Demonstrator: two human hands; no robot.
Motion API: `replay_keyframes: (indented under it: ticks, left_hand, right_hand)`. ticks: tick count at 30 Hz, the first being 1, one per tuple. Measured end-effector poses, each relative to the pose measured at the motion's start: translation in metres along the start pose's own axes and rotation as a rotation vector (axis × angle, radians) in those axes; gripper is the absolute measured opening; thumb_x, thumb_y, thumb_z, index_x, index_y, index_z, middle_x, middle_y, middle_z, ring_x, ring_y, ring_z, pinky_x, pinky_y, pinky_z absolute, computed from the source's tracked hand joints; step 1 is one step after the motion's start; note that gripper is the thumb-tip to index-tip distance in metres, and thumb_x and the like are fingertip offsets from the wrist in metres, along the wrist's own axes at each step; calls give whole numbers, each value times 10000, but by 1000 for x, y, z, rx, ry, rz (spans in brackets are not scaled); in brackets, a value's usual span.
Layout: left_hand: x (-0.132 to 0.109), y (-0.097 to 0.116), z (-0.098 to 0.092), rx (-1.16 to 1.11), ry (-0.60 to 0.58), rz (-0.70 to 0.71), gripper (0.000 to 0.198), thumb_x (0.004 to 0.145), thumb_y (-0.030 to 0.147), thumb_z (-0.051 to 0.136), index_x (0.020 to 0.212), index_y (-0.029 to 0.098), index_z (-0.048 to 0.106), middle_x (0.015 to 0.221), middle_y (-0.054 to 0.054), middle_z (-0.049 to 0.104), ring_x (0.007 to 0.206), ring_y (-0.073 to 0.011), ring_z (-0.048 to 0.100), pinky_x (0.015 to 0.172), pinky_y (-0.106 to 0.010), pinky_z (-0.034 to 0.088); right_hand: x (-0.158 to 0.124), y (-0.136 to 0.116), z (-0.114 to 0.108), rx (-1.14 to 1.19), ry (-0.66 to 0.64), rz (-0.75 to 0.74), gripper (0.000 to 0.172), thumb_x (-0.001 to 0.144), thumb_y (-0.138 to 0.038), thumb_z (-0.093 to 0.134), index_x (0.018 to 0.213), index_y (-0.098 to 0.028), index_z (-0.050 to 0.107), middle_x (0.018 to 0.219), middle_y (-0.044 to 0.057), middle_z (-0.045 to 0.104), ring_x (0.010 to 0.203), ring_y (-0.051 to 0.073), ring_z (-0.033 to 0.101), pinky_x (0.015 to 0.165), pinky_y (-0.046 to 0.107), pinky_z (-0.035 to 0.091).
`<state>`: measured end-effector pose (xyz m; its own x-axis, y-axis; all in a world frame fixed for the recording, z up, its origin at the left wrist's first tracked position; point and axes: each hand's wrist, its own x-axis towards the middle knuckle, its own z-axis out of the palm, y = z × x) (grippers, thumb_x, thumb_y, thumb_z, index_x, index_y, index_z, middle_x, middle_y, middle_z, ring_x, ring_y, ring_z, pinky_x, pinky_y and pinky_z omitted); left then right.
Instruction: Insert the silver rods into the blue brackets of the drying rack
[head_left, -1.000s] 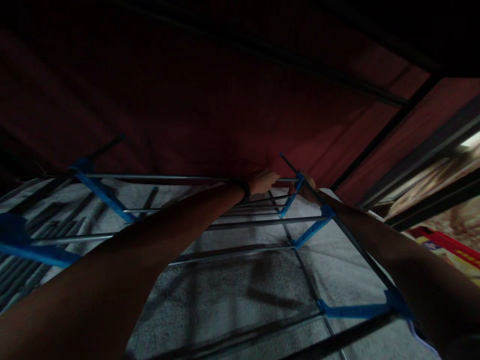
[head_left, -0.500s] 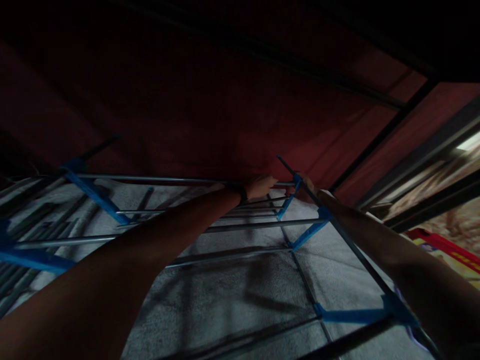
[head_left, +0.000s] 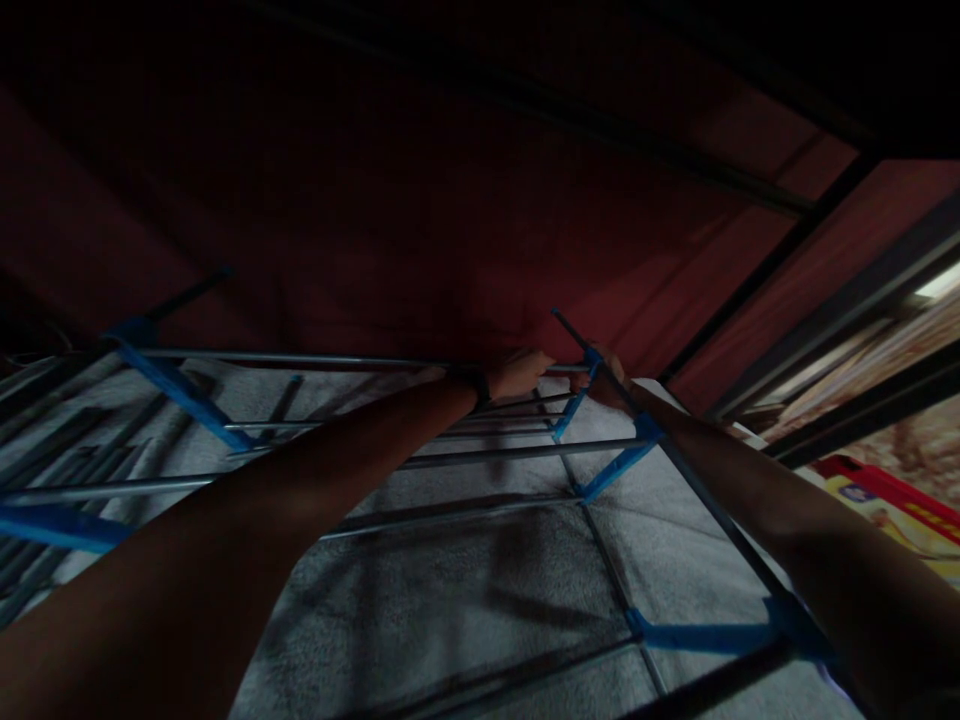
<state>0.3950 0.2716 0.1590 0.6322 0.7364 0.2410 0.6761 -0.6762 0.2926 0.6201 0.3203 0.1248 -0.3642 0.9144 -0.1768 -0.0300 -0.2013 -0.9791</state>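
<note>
A rack frame of thin metal rods (head_left: 315,360) and blue plastic connectors (head_left: 609,470) stands over a grey tiled floor, inside a dim enclosure of dark red fabric (head_left: 420,230). My left hand (head_left: 519,372) reaches far forward and is closed round the far horizontal rod near its right end. My right hand (head_left: 611,384) is at the far right corner, closed about the blue corner connector (head_left: 592,358) and the rod there. Its fingers are mostly hidden behind the frame.
The red fabric wall hangs right behind the far rod. Dark frame bars (head_left: 825,300) run along the upper right. More rods and a blue connector (head_left: 172,385) lie to the left. A red and yellow object (head_left: 892,505) shows at the right edge.
Both hands stay on the far corner of the frame. The view has drifted slightly, so the frame sits a little further left and lower.
</note>
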Motion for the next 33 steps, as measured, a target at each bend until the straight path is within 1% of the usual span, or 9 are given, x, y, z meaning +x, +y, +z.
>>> replay_keyframes:
  ticks: [3, 6, 10, 13, 15, 18, 22, 27, 33]
  left_hand:
    - [1, -1, 1, 8, 6, 19, 313, 887, 108, 450, 1018, 201, 719, 929, -77, 732, 788, -167, 660, 648, -246, 401]
    - [0, -1, 1, 16, -1, 7, 329, 876, 90, 447, 1043, 202, 707, 947, -76, 734, 810, -170, 662, 640, -246, 397]
    - [0, 0, 0, -6, -17, 5, 315, 864, 64, 445, 999, 181, 705, 899, -73, 730, 760, -158, 654, 618, -243, 393]
    - [0, 0, 0, 3, -24, 18, 331, 864, 60, 437, 1009, 184, 707, 909, -72, 733, 784, -157, 659, 641, -239, 409]
    - [-1, 0, 1, 20, -17, 26, 340, 864, 70, 446, 1045, 194, 706, 954, -76, 737, 834, -168, 668, 664, -242, 420]
    - [-1, -3, 5, 17, 4, 33, 341, 870, 95, 460, 1080, 208, 704, 993, -80, 738, 858, -176, 672, 683, -247, 432]
    - [3, -9, 9, -6, 18, 33, 318, 891, 133, 442, 1041, 193, 716, 983, -80, 735, 842, -171, 662, 705, -250, 444]
    - [10, -16, 9, -81, -16, 22, 304, 910, 141, 417, 933, 147, 720, 852, -57, 721, 749, -135, 633, 669, -221, 427]
    - [14, -22, 7, -132, 3, 16, 300, 919, 138, 425, 982, 144, 718, 976, -62, 727, 853, -135, 640, 753, -215, 441]
  right_hand:
    - [3, 5, 1, 33, 44, -62, 609, 876, -768, 346, 562, -258, 237, 423, -26, 337, 402, 135, 382, 464, 317, 457]
    - [5, 9, 1, 74, 71, -115, 593, 888, -749, 354, 582, -257, 227, 428, -33, 324, 399, 133, 380, 445, 305, 442]
    - [6, 11, 1, 106, 43, -89, 564, 910, -696, 353, 590, -258, 201, 417, -30, 309, 399, 140, 380, 433, 303, 430]
    - [6, 12, 0, 102, 54, -110, 526, 913, -647, 392, 599, -262, 223, 419, -36, 303, 412, 147, 379, 443, 308, 435]
    - [6, 13, 1, 88, 72, -138, 538, 897, -665, 423, 596, -264, 227, 419, -41, 296, 413, 146, 367, 442, 310, 427]
    - [4, 13, 2, 61, 62, -143, 613, 858, -758, 427, 582, -261, 199, 422, -37, 291, 415, 136, 345, 441, 308, 410]
    - [2, 11, 6, 18, 54, -152, 670, 829, -837, 374, 574, -250, 176, 421, -32, 287, 420, 132, 343, 465, 309, 415]
    - [2, 13, 10, 24, 77, -176, 651, 845, -812, 355, 570, -248, 179, 420, -25, 287, 425, 134, 333, 458, 302, 395]
    - [1, 12, 13, 21, 77, -186, 646, 833, -812, 360, 610, -242, 152, 420, -37, 277, 411, 137, 308, 438, 301, 387]
